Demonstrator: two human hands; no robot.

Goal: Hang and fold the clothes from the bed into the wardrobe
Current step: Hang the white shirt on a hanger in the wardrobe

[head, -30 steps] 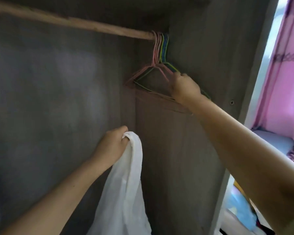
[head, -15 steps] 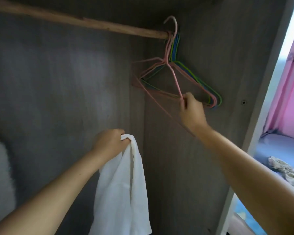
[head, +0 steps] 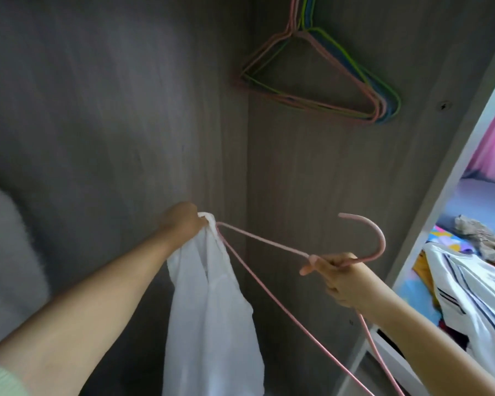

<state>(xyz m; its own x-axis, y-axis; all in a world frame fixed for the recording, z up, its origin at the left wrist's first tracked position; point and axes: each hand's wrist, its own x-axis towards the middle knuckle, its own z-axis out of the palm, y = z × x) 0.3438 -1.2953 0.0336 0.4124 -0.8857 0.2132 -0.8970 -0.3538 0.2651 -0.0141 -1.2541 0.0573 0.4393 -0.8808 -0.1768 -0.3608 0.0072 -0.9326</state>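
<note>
While both forearms fill the lower frame, the action sits right at the hands. The left hand (head: 183, 224), centre frame, is bunched tight on the top of the white shirt (head: 212, 310), which hangs limp straight down to the bottom edge. The right hand (head: 337, 274), lower right of centre, is clamped on the neck of a pink hanger (head: 269, 241), hook curling up and to the right, above the knuckles.

And that's the change: half a second back that hanger was only just lifting off the rail, up with the rest. Now it's off and down at waist level, one shoulder tip reaching across to touch the shirt right at the left hand's grip. So, I'd say, fetching is done and threading is next: that tip has to slip inside the collar, and the fabric looks soft enough to slide off if she rushes.

Farther back, upper right of centre, the spare hangers (head: 326, 81) hang in a bunch against the wardrobe (head: 97, 110) wall. Beyond the door edge, far right, more clothes (head: 469, 281) wait on the bed (head: 483, 201).
</note>
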